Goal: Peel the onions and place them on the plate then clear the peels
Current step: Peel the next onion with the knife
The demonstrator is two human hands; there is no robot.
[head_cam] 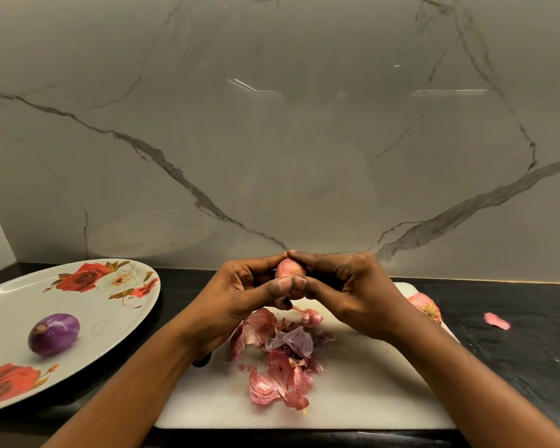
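reaching in from below with left forearm and right forearm, wrists angled inward. gripping an onion between curled fingers of left hand and right hand, index tips touching above it, thumbs pressed side by side on its near face.
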